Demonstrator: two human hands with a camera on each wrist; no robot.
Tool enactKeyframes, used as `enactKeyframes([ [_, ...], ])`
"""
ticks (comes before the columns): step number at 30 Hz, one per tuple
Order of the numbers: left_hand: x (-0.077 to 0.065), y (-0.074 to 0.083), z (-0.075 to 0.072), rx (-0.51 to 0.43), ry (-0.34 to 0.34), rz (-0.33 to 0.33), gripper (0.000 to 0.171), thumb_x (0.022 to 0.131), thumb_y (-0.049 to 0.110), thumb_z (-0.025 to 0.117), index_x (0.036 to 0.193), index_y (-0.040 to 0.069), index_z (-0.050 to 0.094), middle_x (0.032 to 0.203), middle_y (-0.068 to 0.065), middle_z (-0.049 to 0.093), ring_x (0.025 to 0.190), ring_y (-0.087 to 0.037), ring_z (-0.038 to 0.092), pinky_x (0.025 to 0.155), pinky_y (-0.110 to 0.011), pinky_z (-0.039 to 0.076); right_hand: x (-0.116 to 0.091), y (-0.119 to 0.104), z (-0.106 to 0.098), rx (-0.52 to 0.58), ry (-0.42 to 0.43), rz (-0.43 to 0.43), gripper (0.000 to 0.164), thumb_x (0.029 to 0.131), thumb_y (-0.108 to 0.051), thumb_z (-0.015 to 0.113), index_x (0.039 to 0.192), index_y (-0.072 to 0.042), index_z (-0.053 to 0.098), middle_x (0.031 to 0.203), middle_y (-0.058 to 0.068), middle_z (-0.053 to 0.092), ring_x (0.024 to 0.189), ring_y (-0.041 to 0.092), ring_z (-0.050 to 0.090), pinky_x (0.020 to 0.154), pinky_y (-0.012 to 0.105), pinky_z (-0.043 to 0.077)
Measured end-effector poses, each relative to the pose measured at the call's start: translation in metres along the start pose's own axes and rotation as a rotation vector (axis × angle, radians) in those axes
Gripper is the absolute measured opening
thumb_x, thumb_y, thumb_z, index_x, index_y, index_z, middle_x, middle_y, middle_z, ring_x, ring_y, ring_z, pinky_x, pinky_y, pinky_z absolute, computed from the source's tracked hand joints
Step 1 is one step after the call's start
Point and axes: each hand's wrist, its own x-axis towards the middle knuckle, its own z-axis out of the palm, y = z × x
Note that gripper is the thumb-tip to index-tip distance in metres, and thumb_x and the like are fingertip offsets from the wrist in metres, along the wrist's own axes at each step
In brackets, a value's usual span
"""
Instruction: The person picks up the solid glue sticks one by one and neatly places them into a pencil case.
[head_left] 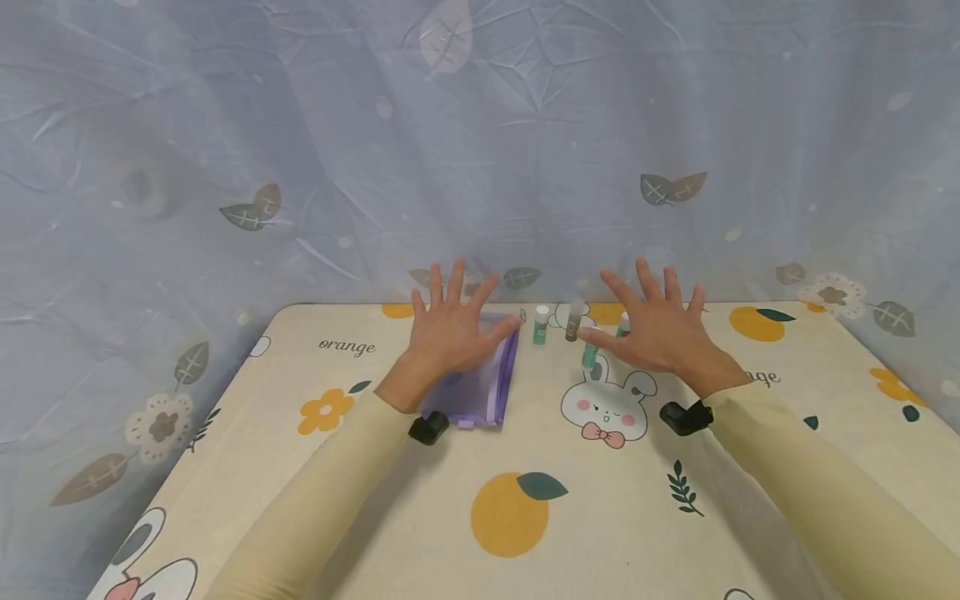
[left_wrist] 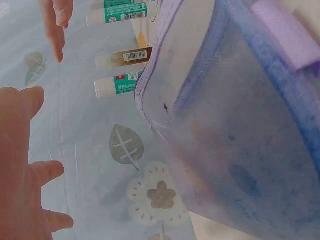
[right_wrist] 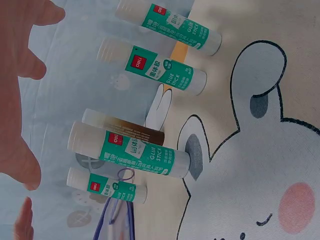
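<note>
We see the left hand (head_left: 448,333) with its fingers spread wide and nothing in its grasp, above a purple mesh pouch (head_left: 468,396) lying on the desk (head_left: 420,517). The right hand (head_left: 663,333) is likewise fanned out and holds nothing, near four green glue sticks (right_wrist: 137,152) and a brown tube (head_left: 572,325), which we find standing upright, pale caps uppermost, to the right of the pouch.

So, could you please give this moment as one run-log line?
left hand: spread above purple pouch; right hand: spread near upright glue sticks; brown tube: upright; held: nothing
</note>
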Motion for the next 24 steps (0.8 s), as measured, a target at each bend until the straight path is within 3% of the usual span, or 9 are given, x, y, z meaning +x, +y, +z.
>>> enactKeyframes([
  [7, -0.008, -0.002, 0.004, -0.113, 0.013, 0.003, 0.079, 0.103, 0.073, 0.04, 0.17, 0.036, 0.021, 0.181, -0.014, -0.003, 0.165, -0.049, -0.005, 0.126, -0.077, 0.013, -0.001, 0.0, 0.001, 0.012, 0.003, -0.002, 0.103, 0.092, -0.086, 0.049, 0.172, -0.033, 0.012, 0.178, 0.023, -0.008, 0.158, 0.065, -0.005, 0.114, 0.089, -0.005],
  [12, -0.014, -0.002, 0.014, -0.215, 0.011, 0.011, 0.072, 0.108, 0.062, 0.044, 0.17, 0.029, 0.027, 0.179, -0.02, 0.009, 0.163, -0.053, 0.007, 0.124, -0.075, 0.021, -0.001, -0.001, 0.002, 0.016, 0.009, -0.006, 0.102, 0.092, -0.084, 0.049, 0.172, -0.032, 0.012, 0.178, 0.023, -0.008, 0.158, 0.065, -0.004, 0.115, 0.089, -0.005],
  [17, -0.021, -0.001, 0.026, -0.234, -0.021, 0.0, 0.067, 0.109, 0.055, 0.045, 0.168, 0.025, 0.034, 0.177, -0.023, 0.015, 0.161, -0.056, 0.015, 0.124, -0.073, 0.025, -0.002, -0.001, 0.003, 0.026, 0.014, -0.003, 0.102, 0.093, -0.084, 0.049, 0.172, -0.034, 0.011, 0.178, 0.023, -0.008, 0.159, 0.064, -0.004, 0.116, 0.088, -0.005],
  [24, -0.031, 0.005, 0.041, -0.278, -0.074, -0.051, 0.068, 0.108, 0.054, 0.047, 0.167, 0.022, 0.036, 0.177, -0.025, 0.014, 0.16, -0.058, 0.014, 0.124, -0.076, 0.023, -0.005, -0.001, 0.003, 0.057, 0.013, 0.005, 0.101, 0.094, -0.081, 0.052, 0.172, -0.032, 0.011, 0.178, 0.024, -0.007, 0.159, 0.064, -0.004, 0.116, 0.087, -0.006],
])
